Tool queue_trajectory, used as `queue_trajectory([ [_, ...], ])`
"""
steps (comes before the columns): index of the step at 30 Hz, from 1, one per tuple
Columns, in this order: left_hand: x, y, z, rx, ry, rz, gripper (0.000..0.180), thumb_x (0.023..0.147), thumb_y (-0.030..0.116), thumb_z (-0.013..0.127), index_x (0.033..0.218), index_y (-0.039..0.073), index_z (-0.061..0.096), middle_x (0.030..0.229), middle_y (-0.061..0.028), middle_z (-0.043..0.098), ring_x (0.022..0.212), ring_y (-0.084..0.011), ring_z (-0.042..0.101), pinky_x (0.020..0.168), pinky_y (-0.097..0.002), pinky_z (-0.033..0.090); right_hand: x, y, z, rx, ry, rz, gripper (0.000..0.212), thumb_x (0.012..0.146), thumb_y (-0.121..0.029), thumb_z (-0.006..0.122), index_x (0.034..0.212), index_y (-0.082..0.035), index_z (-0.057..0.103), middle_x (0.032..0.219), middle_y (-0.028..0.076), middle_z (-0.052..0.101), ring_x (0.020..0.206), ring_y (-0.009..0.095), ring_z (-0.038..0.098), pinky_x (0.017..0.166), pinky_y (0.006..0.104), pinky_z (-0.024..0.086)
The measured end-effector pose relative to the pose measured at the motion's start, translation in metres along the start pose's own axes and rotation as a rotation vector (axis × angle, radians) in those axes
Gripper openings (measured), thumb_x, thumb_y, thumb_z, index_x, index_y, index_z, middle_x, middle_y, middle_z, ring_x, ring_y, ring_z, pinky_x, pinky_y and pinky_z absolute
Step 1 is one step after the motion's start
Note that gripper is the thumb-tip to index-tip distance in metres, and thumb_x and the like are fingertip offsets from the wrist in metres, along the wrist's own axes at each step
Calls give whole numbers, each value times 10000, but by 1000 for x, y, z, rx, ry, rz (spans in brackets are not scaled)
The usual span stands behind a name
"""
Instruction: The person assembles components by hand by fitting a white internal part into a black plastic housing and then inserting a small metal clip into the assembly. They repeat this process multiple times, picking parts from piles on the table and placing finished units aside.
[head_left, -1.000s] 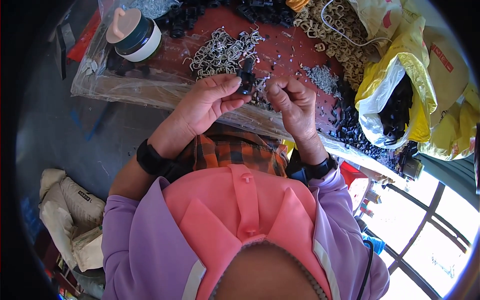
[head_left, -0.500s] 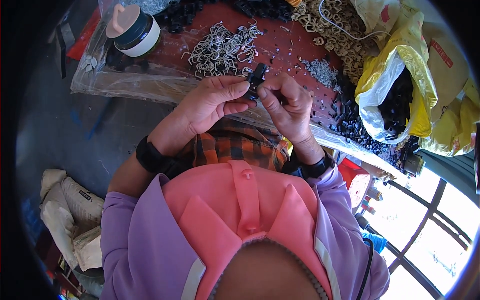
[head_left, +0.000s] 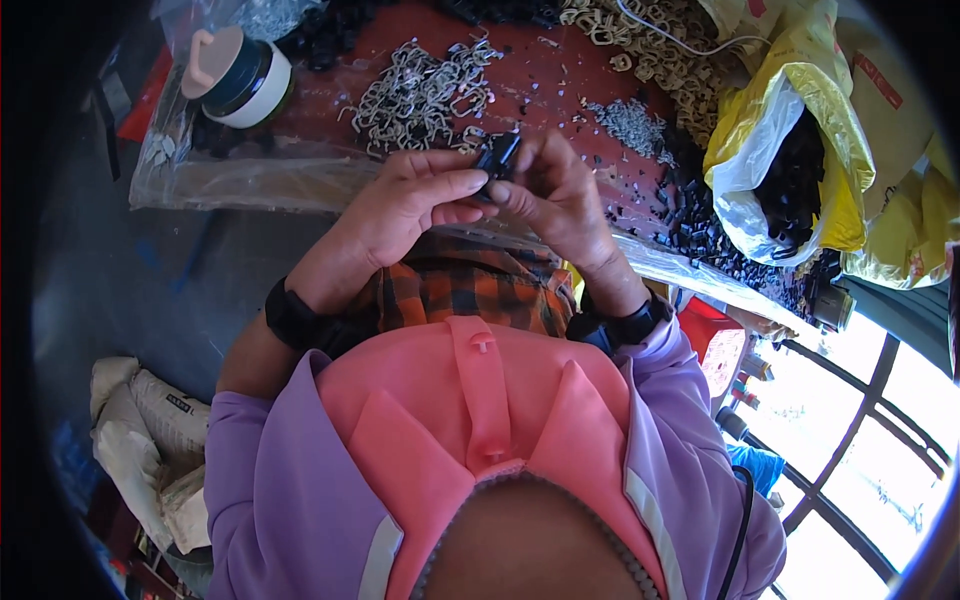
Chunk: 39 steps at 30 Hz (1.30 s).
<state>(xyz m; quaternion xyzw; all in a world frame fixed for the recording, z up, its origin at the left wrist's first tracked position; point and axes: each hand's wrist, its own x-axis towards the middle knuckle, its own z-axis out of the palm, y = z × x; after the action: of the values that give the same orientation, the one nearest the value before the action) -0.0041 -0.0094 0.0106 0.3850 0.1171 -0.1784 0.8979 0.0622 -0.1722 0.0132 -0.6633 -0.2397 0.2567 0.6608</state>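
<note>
A small black plastic part [head_left: 497, 155] is pinched between the thumb and fingers of my left hand [head_left: 420, 195], just above the table's near edge. My right hand [head_left: 560, 200] has its thumb and fingers closed against the right side of the same part; whether a smaller piece is between them cannot be made out. Beyond my hands lies a pile of bent silvery metal hooks [head_left: 425, 95]. To the right of it is a heap of tiny silver pieces [head_left: 632, 130], with many small black pieces [head_left: 710, 230] along the table edge.
The red tabletop [head_left: 545, 80] has a plastic-wrapped edge. A lidded cup [head_left: 240, 80] stands at the far left. Brass-coloured clips [head_left: 660, 60] are heaped at the back. A yellow bag [head_left: 840, 130] of black parts sits at the right. Sacks [head_left: 160, 430] rest on the floor, lower left.
The black part has tilted over in my left fingers. My right hand has shifted left and turned, its thumb now lower against the part. The whole view has shifted slightly.
</note>
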Motion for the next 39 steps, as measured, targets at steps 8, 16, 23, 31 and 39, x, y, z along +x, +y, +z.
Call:
queue_trajectory([
  [8,8,-2,-14,-62,87,-24,183,792,110,497,939,5,526,846,-99,581,731,-171,585,620,-214,482,60,-10,-109,-1289,199,-282,200,715,-96,554,909,-54,533,774,106,537,719,224,545,615,309,436],
  [16,14,0,-16,-117,119,-17,170,797,112,492,930,14,529,846,-98,580,725,-166,587,608,-209,483,93,40,-151,-1429,366,-322,172,700,-229,573,808,-96,568,716,101,513,694,297,538,593,367,433],
  [23,12,-1,-16,-129,121,-3,165,793,106,496,930,19,528,838,-89,580,718,-154,584,602,-211,483,84,32,-140,-1291,411,-259,200,699,-223,577,845,-99,520,712,95,535,688,291,543,573,363,435],
  [31,7,-3,-10,-147,159,30,162,777,122,528,901,18,539,807,-64,576,720,-151,580,600,-195,469,110,45,-149,-1378,312,-320,194,739,-212,553,840,-60,486,706,83,564,583,226,545,524,293,430],
  [39,6,-2,-11,-122,146,86,167,764,129,548,888,17,550,807,-48,574,738,-156,577,635,-192,455,43,-7,-48,182,259,174,117,824,-178,441,827,-64,466,564,-15,405,443,65,361,392,183,293],
])
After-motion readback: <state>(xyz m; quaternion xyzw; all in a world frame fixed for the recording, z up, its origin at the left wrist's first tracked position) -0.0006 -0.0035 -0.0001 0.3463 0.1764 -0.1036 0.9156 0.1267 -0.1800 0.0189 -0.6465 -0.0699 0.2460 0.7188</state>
